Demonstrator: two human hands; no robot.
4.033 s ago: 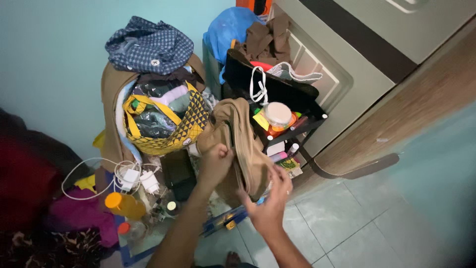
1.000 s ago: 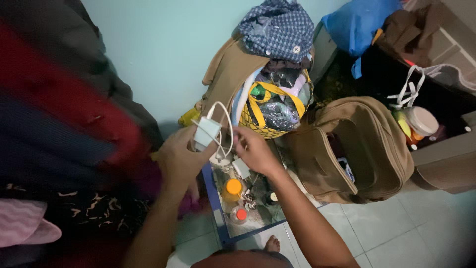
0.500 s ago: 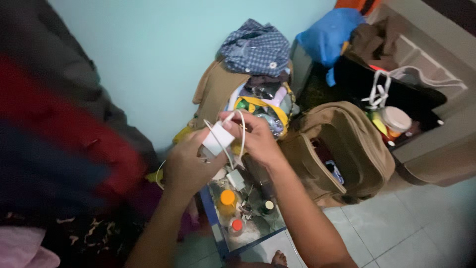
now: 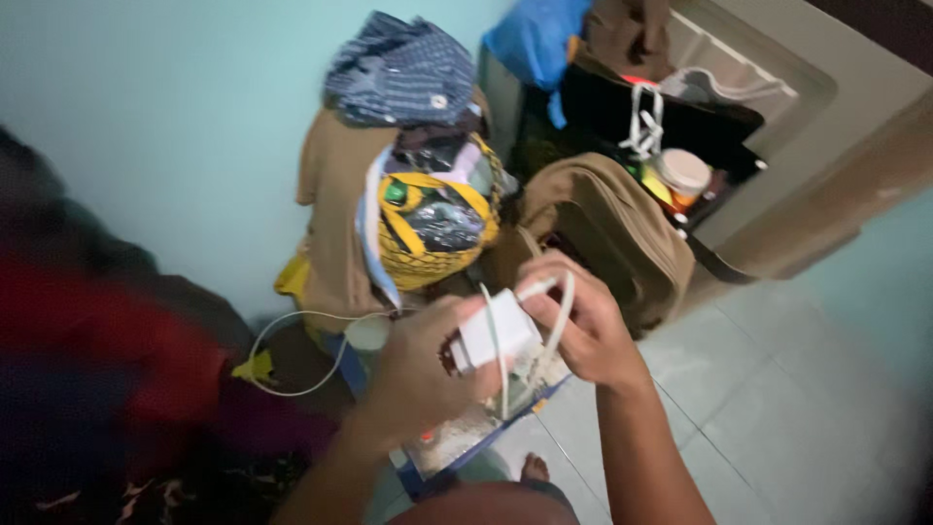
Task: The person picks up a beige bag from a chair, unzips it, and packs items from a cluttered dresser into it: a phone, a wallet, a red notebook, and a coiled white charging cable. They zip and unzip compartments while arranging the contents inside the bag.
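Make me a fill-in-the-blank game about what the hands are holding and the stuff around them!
1. The left hand holds a small charger block whose colour is ____.
2. The right hand pinches the charger's thin white ____.
3. The netted bag stuffed with clothes behind the hands has straps coloured ____.
4. The backpack on the floor beside that bag is coloured ____.

Missing words: white; cable; yellow; brown
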